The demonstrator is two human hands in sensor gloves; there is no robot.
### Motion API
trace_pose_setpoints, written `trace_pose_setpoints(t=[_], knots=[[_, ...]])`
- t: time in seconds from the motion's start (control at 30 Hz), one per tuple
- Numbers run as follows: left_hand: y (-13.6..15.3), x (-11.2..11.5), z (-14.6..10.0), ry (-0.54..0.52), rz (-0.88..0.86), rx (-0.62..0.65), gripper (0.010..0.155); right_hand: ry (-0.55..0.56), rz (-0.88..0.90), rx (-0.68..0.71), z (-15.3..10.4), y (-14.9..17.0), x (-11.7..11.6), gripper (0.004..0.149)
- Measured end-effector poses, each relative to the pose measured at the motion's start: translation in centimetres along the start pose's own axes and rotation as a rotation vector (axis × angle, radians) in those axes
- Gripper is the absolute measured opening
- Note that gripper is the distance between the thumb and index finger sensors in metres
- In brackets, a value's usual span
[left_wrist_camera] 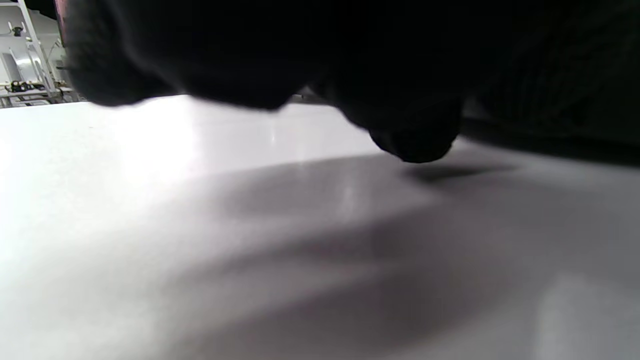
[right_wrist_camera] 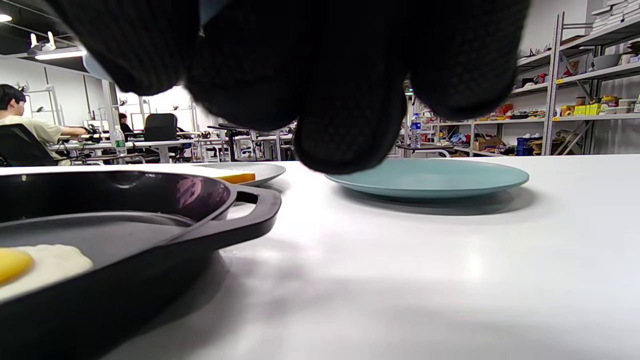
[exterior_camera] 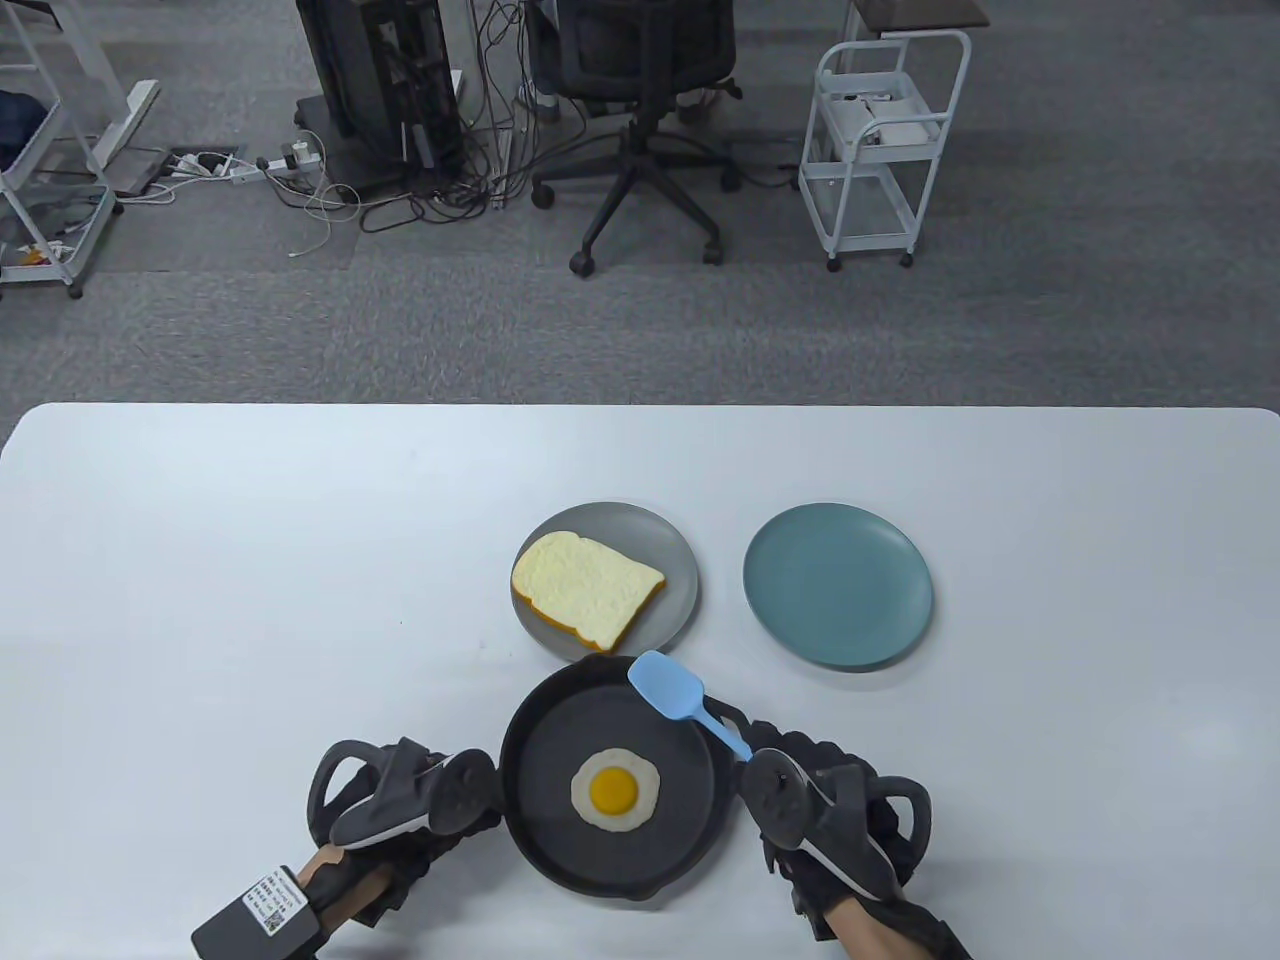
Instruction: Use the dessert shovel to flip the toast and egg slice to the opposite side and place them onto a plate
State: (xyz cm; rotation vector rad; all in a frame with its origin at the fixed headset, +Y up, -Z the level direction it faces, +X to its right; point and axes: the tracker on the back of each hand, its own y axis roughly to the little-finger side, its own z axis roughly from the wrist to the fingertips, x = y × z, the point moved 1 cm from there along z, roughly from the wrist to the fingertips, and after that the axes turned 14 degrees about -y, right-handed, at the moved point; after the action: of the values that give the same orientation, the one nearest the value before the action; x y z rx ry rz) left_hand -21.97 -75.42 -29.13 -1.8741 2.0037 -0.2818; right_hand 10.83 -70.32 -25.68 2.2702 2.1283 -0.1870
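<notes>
Egg (exterior_camera: 614, 790) lay unflipped in pan (exterior_camera: 560, 860), toast (exterior_camera: 585, 585) already on grey plate (exterior_camera: 680, 600); right hand (exterior_camera: 830, 830) fingers grasped blue shovel (exterior_camera: 668, 688), left hand (exterior_camera: 400, 800) grip indeterminable; next: slide blade under egg.

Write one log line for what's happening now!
toast: grey plate | egg: pan | right hand: holds shovel | blue plate: bare
</notes>
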Motion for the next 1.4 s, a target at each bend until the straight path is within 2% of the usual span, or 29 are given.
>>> trace_pose_setpoints(t=[0.37,0.63,0.77,0.87,1.03,1.2,1.4], knots=[[2.5,-3.9,-1.4,-0.129,0.066,-0.064,0.046,-0.116,-0.102,0.093,0.2,-0.4,-0.8,0.053],[2.4,-4.5,-1.8,-0.157,0.145,-0.071,0.045,-0.157,-0.204,0.089,-0.1,-0.9,-0.7,0.052],[2.1,-4.7,-1.8,-0.172,0.121,-0.087,0.044,-0.155,-0.259,0.104,-0.3,-1.6,-1.1,0.051],[2.7,-4.2,-1.7,-0.122,0.027,-0.125,0.044,-0.172,-0.192,0.132,-0.1,-1.2,-1.0,0.051],[2.2,-4.2,-1.8,-0.129,0.050,-0.131,0.044,-0.221,-0.148,0.157,0.0,-1.4,-1.6,0.051],[2.6,-3.8,-1.8,-0.129,0.040,-0.164,0.045,-0.324,0.100,0.147,0.7,-0.6,-2.5,0.052],[2.7,-4.0,-1.9,-0.146,0.034,-0.185,0.046,-0.338,0.221,0.137,1.1,0.1,-2.6,0.053]])
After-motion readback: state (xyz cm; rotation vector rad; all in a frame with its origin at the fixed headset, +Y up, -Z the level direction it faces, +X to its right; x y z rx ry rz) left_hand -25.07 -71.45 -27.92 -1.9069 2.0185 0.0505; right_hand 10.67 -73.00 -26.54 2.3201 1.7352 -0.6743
